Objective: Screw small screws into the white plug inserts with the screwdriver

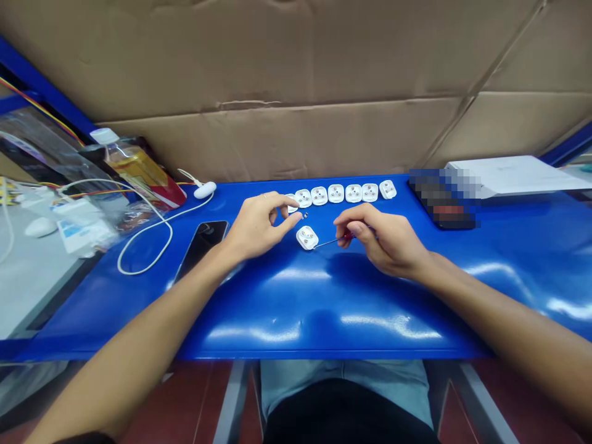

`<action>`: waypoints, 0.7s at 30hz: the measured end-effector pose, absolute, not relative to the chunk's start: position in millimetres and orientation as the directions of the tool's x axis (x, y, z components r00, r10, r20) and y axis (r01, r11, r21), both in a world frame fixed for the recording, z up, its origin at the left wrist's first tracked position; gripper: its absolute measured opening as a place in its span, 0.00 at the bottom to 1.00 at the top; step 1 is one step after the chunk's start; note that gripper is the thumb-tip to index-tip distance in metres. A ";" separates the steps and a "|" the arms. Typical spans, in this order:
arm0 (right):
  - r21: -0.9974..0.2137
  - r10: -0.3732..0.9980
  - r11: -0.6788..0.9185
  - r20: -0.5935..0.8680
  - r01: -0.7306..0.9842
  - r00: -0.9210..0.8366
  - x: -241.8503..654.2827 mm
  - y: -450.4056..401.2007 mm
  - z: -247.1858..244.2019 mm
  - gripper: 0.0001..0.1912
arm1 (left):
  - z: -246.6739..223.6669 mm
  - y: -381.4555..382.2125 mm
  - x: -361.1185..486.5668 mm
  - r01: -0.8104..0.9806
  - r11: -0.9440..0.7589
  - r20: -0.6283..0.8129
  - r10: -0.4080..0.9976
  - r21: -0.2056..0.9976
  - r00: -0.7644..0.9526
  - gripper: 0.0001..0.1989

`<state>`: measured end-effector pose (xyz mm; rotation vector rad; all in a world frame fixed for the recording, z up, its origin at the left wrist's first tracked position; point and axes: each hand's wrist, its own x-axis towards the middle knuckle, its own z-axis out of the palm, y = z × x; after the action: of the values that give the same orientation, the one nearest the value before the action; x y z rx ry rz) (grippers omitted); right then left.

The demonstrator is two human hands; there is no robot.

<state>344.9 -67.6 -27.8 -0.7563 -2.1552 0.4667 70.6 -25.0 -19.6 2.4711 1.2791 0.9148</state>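
My right hand [382, 240] is closed round the red handle of a thin screwdriver [327, 242]. The tool's metal tip reaches the lower edge of a small white square part [306, 237] on the blue table. My left hand [264, 223] hovers to the left of that part, thumb and fingers apart, with nothing seen between them. Tiny metal pieces [305, 215] lie just beyond the left thumb tip. Behind both hands runs a row of several similar white parts [336, 193], the leftmost partly hidden by my left fingers.
A phone [202, 246] lies left on the blue table [277, 314], near a white cable [121, 253] and a bottle [143, 172]. At the right are a dark, pixelated device [446, 203] and a white box [513, 176]. Cardboard [300, 74] stands behind.
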 end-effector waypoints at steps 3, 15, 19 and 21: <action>-0.540 0.641 0.766 0.607 0.348 -0.469 345.7 -67.4 -28.4 0.09 | -15.3 -28.3 72.5 0.590 -0.660 0.463 0.749 0.464 0.474 0.15; -0.530 0.573 0.819 0.738 0.219 -0.356 347.1 -71.8 -27.1 0.09 | -5.7 -38.4 78.9 0.397 -0.684 0.362 0.688 0.612 0.629 0.09; -0.529 0.569 0.822 0.740 0.213 -0.360 347.3 -71.2 -28.0 0.09 | -5.7 -35.5 76.9 0.415 -0.694 0.347 0.680 0.588 0.645 0.11; -0.515 0.563 0.826 0.755 0.227 -0.337 347.9 -70.3 -26.8 0.09 | -5.8 -32.0 73.9 0.452 -0.698 0.350 0.690 0.556 0.634 0.11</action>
<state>347.9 -70.3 -26.8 -0.5909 -1.9216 0.3869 73.9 -32.0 -5.8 2.4373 0.9019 0.7728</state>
